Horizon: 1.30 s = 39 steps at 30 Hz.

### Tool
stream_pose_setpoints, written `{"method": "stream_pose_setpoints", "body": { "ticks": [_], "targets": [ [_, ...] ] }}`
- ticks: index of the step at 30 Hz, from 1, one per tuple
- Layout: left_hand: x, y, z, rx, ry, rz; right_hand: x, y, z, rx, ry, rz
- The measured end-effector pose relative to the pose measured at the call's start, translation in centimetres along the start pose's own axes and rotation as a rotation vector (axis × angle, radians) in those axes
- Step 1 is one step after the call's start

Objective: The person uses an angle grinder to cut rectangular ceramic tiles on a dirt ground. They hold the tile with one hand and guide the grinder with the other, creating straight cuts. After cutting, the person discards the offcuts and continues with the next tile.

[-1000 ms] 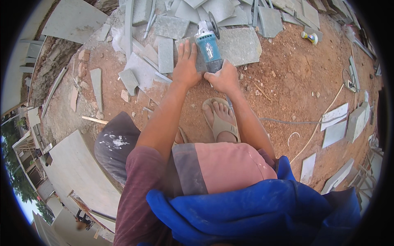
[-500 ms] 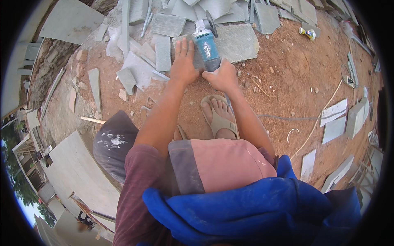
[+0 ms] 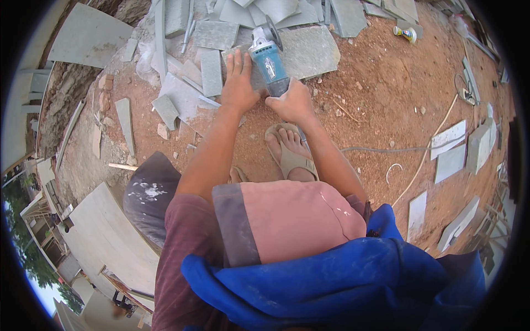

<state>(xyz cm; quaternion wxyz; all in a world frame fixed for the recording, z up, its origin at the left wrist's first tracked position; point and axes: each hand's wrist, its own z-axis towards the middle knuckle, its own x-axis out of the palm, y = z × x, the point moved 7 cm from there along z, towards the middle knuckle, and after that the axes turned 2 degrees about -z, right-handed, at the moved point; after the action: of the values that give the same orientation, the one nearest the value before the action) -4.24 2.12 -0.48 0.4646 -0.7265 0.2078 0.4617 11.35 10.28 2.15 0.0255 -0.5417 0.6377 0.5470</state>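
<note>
My right hand (image 3: 292,102) grips the dark rear end of a teal-and-silver angle grinder (image 3: 269,65), whose disc (image 3: 273,33) stands on edge at the far end. My left hand (image 3: 238,88) lies palm down with fingers stretched out on a grey-green stone slab (image 3: 309,52), just left of the grinder. A narrow stone strip (image 3: 211,71) lies beside my left fingers. My sandalled foot (image 3: 292,157) is below my hands.
A pile of stone offcuts (image 3: 243,14) spreads beyond the slab. A grey cable (image 3: 386,149) and a pale cord cross the dirt toward a socket strip (image 3: 466,95). A can (image 3: 404,34) lies at upper right. A large pale board (image 3: 107,231) is at lower left.
The view has shifted slightly, so the scene sits a little left and higher. My hands and the grinder keep almost the same place on the slab.
</note>
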Motion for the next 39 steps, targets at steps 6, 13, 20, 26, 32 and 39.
{"method": "stream_pose_setpoints", "body": {
  "ticks": [6,13,20,26,32,39],
  "targets": [
    [0.1,0.1,0.1,0.008,-0.002,-0.002,0.0,-0.4,-0.6,0.026,0.006,0.004],
    [0.0,-0.2,0.1,0.005,0.004,0.032,0.1,-1.1,-0.9,0.007,0.007,0.026],
    [0.0,-0.1,0.0,0.006,0.009,0.043,0.1,-1.1,-1.4,0.017,0.034,0.010],
    [0.1,0.0,0.0,0.013,-0.005,0.033,0.0,-1.4,-2.1,0.033,0.049,0.001],
    [0.2,0.0,0.0,0.021,-0.019,0.032,-0.1,-2.0,-2.7,0.034,0.029,-0.025],
    [0.6,0.4,0.1,0.006,0.014,0.068,-0.1,-2.2,-3.3,0.042,0.036,-0.020]
  ]
}}
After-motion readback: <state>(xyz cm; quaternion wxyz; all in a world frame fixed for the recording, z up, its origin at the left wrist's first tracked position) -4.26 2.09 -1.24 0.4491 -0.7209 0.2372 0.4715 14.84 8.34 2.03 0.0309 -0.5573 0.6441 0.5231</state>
